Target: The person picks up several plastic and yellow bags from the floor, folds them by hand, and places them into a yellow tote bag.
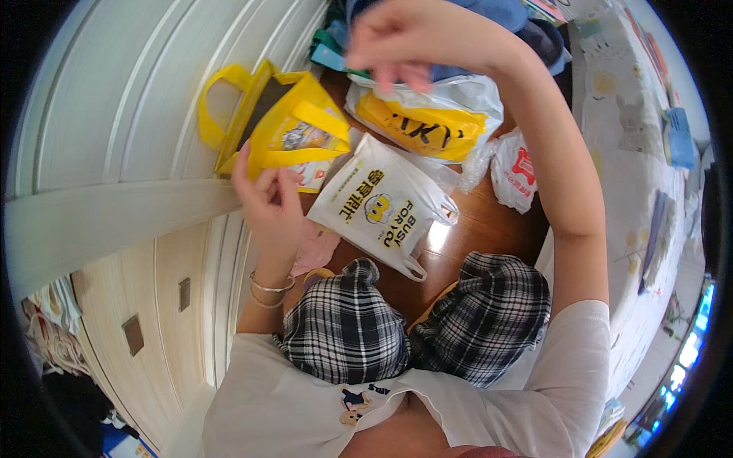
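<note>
At the upper left a yellow tote bag (309, 109) with looped handles leans by the white panelling, its mouth gaping. My left hand (269, 197) is at the bag's lower edge, fingers bent against it; whether they grip it is unclear. My right hand (395, 51), blurred, hovers with spread fingers over a white and yellow plastic bag (424, 123), and nothing shows in it. A white plastic carrier bag (378, 200) with black and yellow print lies flat between the two. Farther right is a small white plastic bag (515, 172) with red print.
White panelling (143, 86) and wooden cabinet doors (166, 297) stand on the left. Dark blue cloth items (498, 14) are piled at the top. A bed with a patterned cover (624, 131) runs along the right. Pink material (315, 246) lies on the wooden floor (481, 212) near my knees.
</note>
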The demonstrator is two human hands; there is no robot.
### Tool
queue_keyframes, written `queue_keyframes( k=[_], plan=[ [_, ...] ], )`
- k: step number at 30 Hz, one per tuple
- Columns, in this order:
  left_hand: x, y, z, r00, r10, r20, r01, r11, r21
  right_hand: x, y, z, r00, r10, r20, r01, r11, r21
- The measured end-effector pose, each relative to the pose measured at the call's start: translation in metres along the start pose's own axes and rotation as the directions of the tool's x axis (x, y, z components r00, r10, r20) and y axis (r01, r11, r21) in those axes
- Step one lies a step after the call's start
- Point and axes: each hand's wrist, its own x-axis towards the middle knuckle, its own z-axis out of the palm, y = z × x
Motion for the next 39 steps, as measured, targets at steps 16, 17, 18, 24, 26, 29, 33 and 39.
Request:
queue_keyframes(
  k=[16, 17, 18, 24, 26, 29, 33, 39],
  plan=[
    [-0.041, -0.043, 0.071, 0.725, 0.070, 0.685, -0.159, 0.985, 0.068, -0.199, 0.292, 0.119, 0.615, 0.574, -0.540, -0.126, 0.748, 0.651],
    [-0.041, -0.043, 0.075, 0.730, 0.049, 0.682, -0.098, 0.995, 0.034, -0.205, 0.271, 0.115, 0.682, 0.568, -0.461, 0.072, 0.575, 0.815],
    [-0.041, -0.041, 0.084, 0.733, 0.033, 0.679, -0.039, 0.999, -0.006, -0.210, 0.255, 0.114, 0.717, 0.485, -0.500, 0.225, 0.519, 0.825],
    [-0.035, 0.000, 0.113, 0.626, -0.002, 0.780, 0.377, 0.876, -0.301, -0.204, 0.202, 0.116, 0.784, 0.394, -0.479, 0.278, 0.467, 0.839],
    [-0.034, 0.007, 0.115, 0.622, 0.092, 0.778, 0.309, 0.884, -0.351, -0.189, 0.183, 0.124, 0.802, 0.384, -0.458, 0.230, 0.509, 0.829],
    [-0.031, 0.002, 0.113, 0.629, 0.281, 0.725, -0.127, 0.957, -0.262, -0.161, 0.156, 0.139, 0.764, 0.418, -0.492, 0.197, 0.576, 0.794],
    [-0.020, 0.003, 0.097, 0.616, 0.089, 0.783, -0.020, 0.995, -0.098, -0.147, 0.151, 0.148, 0.834, 0.291, -0.468, 0.140, 0.709, 0.691],
    [0.041, 0.045, -0.012, 0.753, 0.653, -0.082, -0.532, 0.676, 0.510, -0.138, 0.145, 0.143, 0.865, 0.267, -0.424, 0.103, 0.733, 0.673]
  ],
)
